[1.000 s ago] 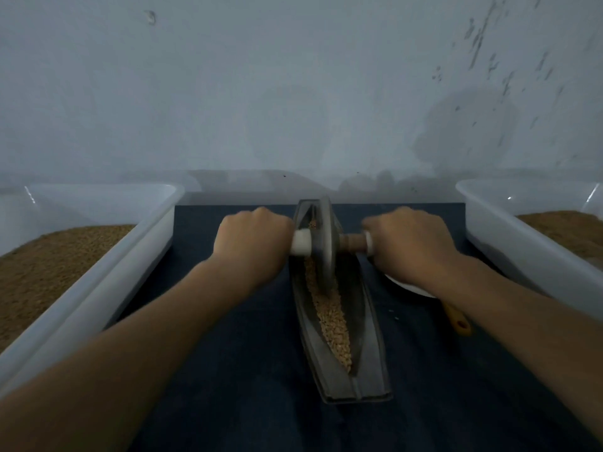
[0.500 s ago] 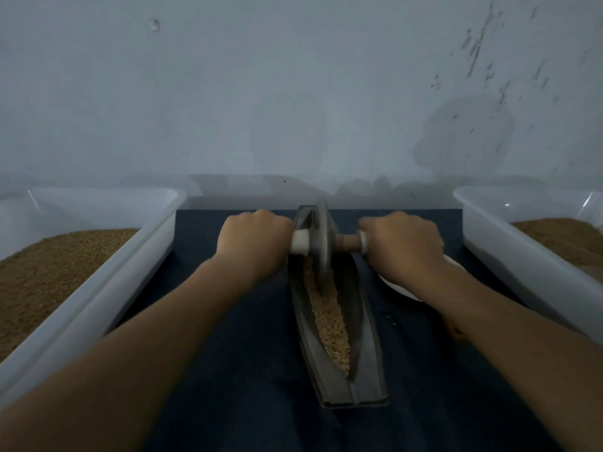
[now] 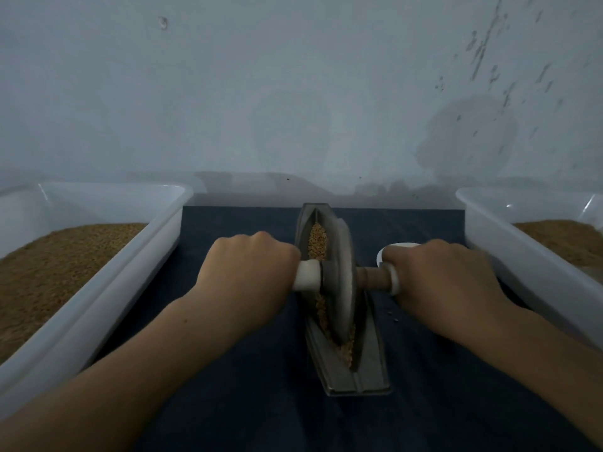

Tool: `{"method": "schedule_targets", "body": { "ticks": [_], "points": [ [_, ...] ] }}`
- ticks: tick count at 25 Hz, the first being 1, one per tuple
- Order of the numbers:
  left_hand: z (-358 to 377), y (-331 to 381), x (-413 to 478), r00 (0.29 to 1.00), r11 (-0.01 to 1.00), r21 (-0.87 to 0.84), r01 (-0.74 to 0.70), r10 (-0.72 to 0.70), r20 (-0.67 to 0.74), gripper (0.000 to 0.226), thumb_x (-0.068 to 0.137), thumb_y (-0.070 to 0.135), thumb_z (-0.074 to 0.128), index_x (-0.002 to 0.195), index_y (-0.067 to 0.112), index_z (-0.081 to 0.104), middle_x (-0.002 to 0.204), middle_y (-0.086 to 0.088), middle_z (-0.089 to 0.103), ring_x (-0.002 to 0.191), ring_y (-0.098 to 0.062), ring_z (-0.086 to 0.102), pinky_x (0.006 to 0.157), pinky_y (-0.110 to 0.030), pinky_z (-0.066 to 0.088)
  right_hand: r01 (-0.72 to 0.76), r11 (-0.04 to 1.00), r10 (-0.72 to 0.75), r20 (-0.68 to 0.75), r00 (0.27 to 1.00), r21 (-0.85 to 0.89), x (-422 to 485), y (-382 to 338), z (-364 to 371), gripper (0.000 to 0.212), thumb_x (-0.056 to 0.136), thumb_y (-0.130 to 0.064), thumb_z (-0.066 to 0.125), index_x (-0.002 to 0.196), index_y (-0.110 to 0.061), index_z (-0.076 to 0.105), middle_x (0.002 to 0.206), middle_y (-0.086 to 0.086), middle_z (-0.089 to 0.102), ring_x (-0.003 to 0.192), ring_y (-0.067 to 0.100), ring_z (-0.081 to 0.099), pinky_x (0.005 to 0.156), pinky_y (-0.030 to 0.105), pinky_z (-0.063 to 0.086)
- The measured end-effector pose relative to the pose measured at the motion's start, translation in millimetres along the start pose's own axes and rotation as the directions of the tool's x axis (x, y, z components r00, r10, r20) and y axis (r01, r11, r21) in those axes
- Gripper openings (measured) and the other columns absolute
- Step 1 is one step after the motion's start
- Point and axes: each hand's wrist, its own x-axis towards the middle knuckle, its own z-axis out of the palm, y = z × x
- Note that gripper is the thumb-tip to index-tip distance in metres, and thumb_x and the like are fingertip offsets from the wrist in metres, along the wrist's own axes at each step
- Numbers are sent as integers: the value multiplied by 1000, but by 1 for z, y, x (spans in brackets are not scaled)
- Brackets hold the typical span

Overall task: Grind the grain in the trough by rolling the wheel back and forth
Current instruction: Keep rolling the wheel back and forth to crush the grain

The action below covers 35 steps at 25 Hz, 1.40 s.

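I see left hand and right hand fisted round axle ends, flanking wheel mid-frame: I judge for even push, rim bearing on grain in trough

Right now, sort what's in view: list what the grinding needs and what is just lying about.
In use: wheel, trough, grain in the trough, left hand and right hand gripping the axle handles.

Lying about: left tub, right tub, white dish, dark cloth.
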Motion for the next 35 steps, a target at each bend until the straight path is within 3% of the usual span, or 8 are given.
{"method": "schedule_targets", "body": {
  "ticks": [6, 11, 17, 20, 22, 25, 31, 35],
  "points": [
    [26, -4, 53, 996, 997, -30, 64, -62, 62, 12, 85, 25, 65, 96, 23, 61, 68, 3, 38, 56, -17, 40, 52, -35, 33, -71, 989, 58, 99, 993, 131, 65, -9, 21, 21, 86, -25, 64, 82, -32, 45, 73, -4, 37, 72, 27, 48, 59, 33, 33],
    [35, -15, 71, 990, 987, -135, 86, -69, 123, 18, 84, 26, 65, 102, 26, 63, 80, 3, 50, 68, -21, 50, 58, -36, 39, -33, 992, 19, 114, 993, 122, 93, -13, 22, 29, 86, -27, 66, 73, -32, 41, 81, -2, 53, 73, 23, 48, 58, 32, 32],
    [11, -15, 21, 988, 983, -185, -22, 51, 149, 20, 79, 42, 65, 86, 36, 48, 70, 11, 36, 59, -12, 37, 56, -32, 34, 75, 983, -85, 53, 995, 166, 31, -5, 8, 35, 79, -30, 68, 82, -35, 34, 71, -11, 41, 60, 16, 42, 47, 28, 25],
    [-1, -9, 5, 994, 996, -72, -52, 58, 89, 25, 81, 44, 64, 85, 37, 40, 68, 11, 30, 56, -11, 31, 47, -28, 21, 105, 934, -125, 37, 991, 340, 9, 8, -2, 41, 75, -33, 74, 105, -38, 45, 86, -16, 52, 68, 12, 53, 50, 32, 42],
    [0, -5, 6, 997, 999, -37, -24, 26, 68, 17, 82, 39, 64, 87, 35, 49, 68, 9, 32, 54, -13, 33, 45, -28, 19, 100, 947, -117, 38, 992, 306, 7, 14, -2, 26, 75, -39, 72, 91, -36, 52, 92, -15, 47, 71, 12, 54, 55, 35, 47],
    [18, -3, 27, 996, 998, -31, 47, -44, 75, 11, 82, 34, 65, 91, 31, 58, 69, 6, 41, 54, -15, 40, 47, -30, 30, 36, 982, -47, 55, 997, 184, 28, 10, 20, 36, 77, -43, 70, 68, -36, 36, 81, -11, 44, 71, 16, 52, 54, 30, 34],
    [25, -13, 82, 998, 999, -7, 50, -49, 49, 13, 87, 28, 62, 99, 25, 66, 80, 0, 54, 68, -24, 56, 56, -35, 42, -102, 979, 76, 149, 986, 174, 93, 7, 37, 25, 82, -42, 66, 73, -30, 45, 82, -2, 60, 70, 23, 51, 60, 32, 39],
    [18, -10, 41, 999, 998, -51, -28, 28, 17, 14, 83, 37, 64, 88, 30, 54, 71, 8, 41, 60, -17, 43, 55, -32, 34, -12, 989, 16, -29, 999, 150, 36, 5, 32, 38, 78, -46, 67, 71, -34, 32, 63, -11, 41, 51, 11, 36, 46, 25, 18]
  ]
}}
